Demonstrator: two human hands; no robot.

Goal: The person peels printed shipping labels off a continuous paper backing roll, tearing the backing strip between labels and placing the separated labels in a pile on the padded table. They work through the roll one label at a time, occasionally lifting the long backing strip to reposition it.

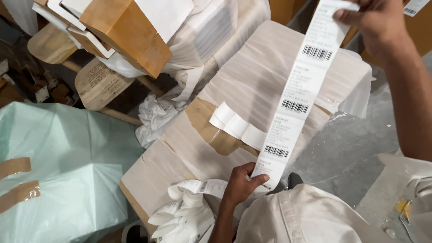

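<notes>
I hold a long white strip of barcode labels (297,92) stretched between both hands. My right hand (371,20) pinches its top end at the upper right. My left hand (240,182) grips its bottom end near my chest, thumb pressed on the lowest label. Under the strip lies a large parcel (252,72) wrapped in thin white foam with brown tape patches. A short folded piece of blank label backing (236,126) rests on that parcel. A loose heap of curled used backing strips (186,209) lies just left of my left hand.
A pale green wrapped parcel (58,166) with tape strips fills the lower left. Brown cardboard boxes (126,29) with white labels lean at the top, above wooden stools (96,83). Crumpled white paper (155,114) lies between. Grey concrete floor (346,148) shows on the right.
</notes>
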